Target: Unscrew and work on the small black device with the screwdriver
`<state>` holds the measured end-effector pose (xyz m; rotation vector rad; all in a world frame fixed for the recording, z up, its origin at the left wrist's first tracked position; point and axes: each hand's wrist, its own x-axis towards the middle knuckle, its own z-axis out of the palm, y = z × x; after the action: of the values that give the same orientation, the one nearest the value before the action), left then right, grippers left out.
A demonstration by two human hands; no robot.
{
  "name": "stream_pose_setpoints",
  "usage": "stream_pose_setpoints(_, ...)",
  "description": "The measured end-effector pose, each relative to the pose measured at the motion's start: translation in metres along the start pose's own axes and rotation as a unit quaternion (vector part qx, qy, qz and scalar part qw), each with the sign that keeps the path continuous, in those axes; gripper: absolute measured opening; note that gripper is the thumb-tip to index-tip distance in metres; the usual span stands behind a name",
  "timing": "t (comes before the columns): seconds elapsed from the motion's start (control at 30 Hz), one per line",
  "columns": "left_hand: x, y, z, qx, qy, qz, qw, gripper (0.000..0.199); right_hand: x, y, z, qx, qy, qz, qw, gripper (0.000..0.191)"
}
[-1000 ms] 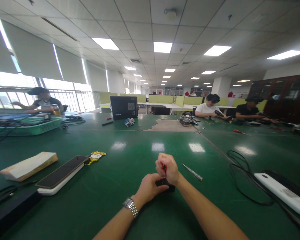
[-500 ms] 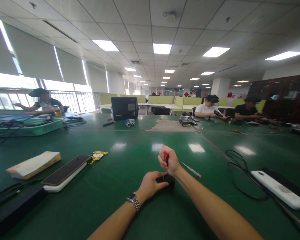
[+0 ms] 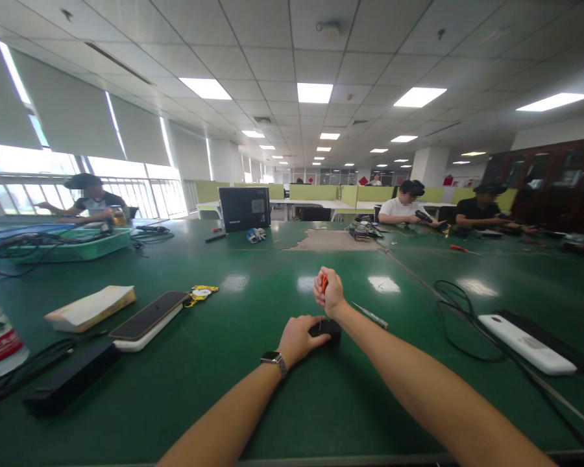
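My right hand [image 3: 329, 291] is closed around the red-and-black handle of a screwdriver [image 3: 324, 283], held upright. Its thin shaft points down to the top of a small black box-like block [image 3: 331, 332] on the green table. My left hand [image 3: 302, 340], with a watch on the wrist, grips the block from its left side, thumb along the near side and fingers behind. The screwdriver's tip is too small to make out where it meets the block. Just right of my right hand lies a second slim tool, like a screwdriver with a clear handle [image 3: 371, 315].
A phone on a white case [image 3: 150, 318], a paper packet [image 3: 91, 307] and a long black box [image 3: 73, 379] lie left. Right are black cables [image 3: 455, 324] and a white device [image 3: 528, 344]. A green basket [image 3: 85, 246] and computer case [image 3: 244, 209] stand farther back; co-workers sit across.
The camera view has shifted, bringing a red-and-white labelled container into sight at the left edge. Both hands keep their hold on the screwdriver and the block.
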<state>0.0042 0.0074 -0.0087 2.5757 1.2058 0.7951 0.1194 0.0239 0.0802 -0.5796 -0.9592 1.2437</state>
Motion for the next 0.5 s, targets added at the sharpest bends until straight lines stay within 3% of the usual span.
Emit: stream_pose_setpoints(0.5,0.0,0.001,0.011,0.112,0.005,-0.051,0.992,0.045,0.008,0.017,0.02,-0.119,0.079,-0.021,0.989,0.031)
